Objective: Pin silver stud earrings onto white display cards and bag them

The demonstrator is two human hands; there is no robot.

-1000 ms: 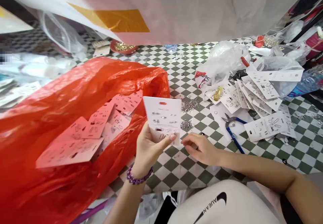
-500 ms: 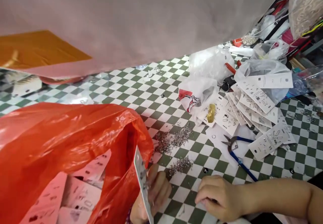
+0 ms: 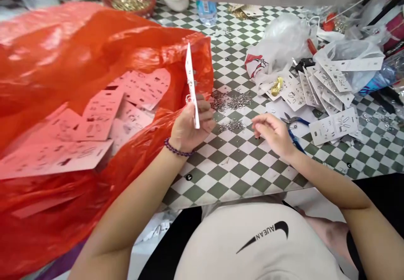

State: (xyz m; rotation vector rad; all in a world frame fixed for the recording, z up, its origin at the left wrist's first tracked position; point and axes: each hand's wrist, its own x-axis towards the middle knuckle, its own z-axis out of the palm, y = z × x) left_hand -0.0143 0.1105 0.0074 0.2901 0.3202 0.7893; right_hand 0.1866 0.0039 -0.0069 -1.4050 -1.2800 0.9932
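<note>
My left hand (image 3: 183, 129), with a dark bead bracelet at the wrist, holds a white earring card (image 3: 191, 82) upright and nearly edge-on. Small metal pieces hang from its face. Beside it lies an open red plastic bag (image 3: 126, 40) with several similar cards (image 3: 100, 113) inside. My right hand (image 3: 274, 134) is over the table with thumb and fingers pinched together; whatever they may hold is too small to make out. Between the hands lie heaps of tiny metal parts (image 3: 232, 125). Blue-handled pliers (image 3: 294, 122) lie just beyond my right hand.
More earring cards (image 3: 333, 125) are fanned out at the right, near crumpled clear bags (image 3: 285, 36). A bowl of gold-coloured pieces (image 3: 129, 3) and a water bottle (image 3: 206, 11) stand at the back. The checked tablecloth (image 3: 217, 174) ends before my body.
My view has tilted down, bringing my shirt and forearms into sight. The left hand still holds the card upright. The right hand has lifted its fingers from a loose curl into a pinch.
</note>
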